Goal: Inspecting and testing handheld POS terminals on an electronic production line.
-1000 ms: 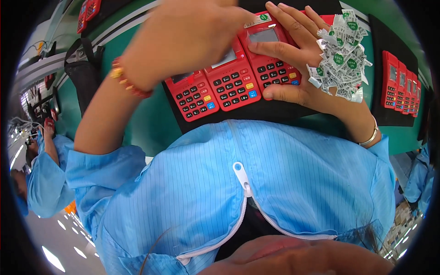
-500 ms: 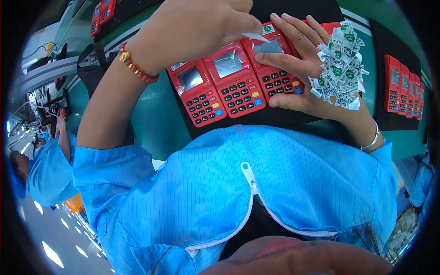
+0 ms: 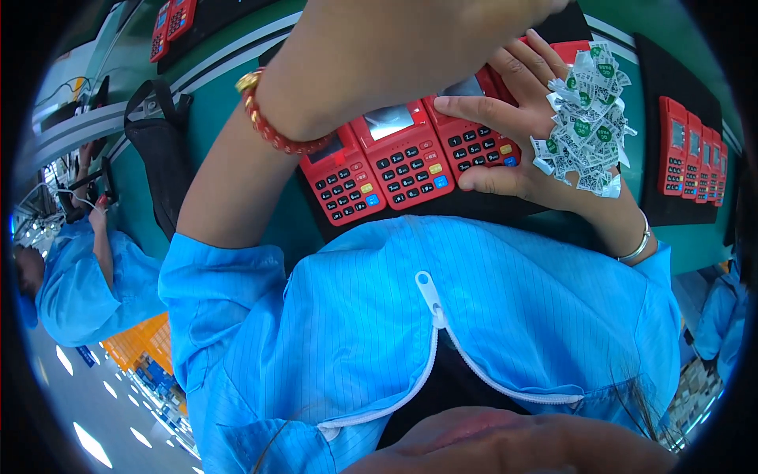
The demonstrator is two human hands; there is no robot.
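Note:
My right hand (image 3: pixel 513 118) lies palm down with fingers spread over red handheld payment terminals (image 3: pixel 410 166) standing side by side, touching the one at the right. A thick cluster of small white paper stickers (image 3: pixel 588 122) with green marks covers the back of this hand. My left hand (image 3: pixel 418 55) reaches across above the terminals toward the upper right. Its fingers are mostly cut off at the top edge, so what they hold, if anything, is hidden. This arm covers the upper part of the leftmost terminal (image 3: pixel 345 186). The terminals have dark keys, yellow and blue buttons and grey screens.
A black mat (image 3: pixel 505 207) lies under the terminals on a green table (image 3: pixel 272 229). More red terminals (image 3: pixel 687 150) stand in a row on a dark mat at the right, and others (image 3: pixel 170 28) lie at the far left. A black bag (image 3: pixel 156 150) sits left; a co-worker (image 3: pixel 87 268) is beyond.
My left hand has moved right and up across the terminals; the white slip seen in its fingers before is no longer visible. My right hand stays in place.

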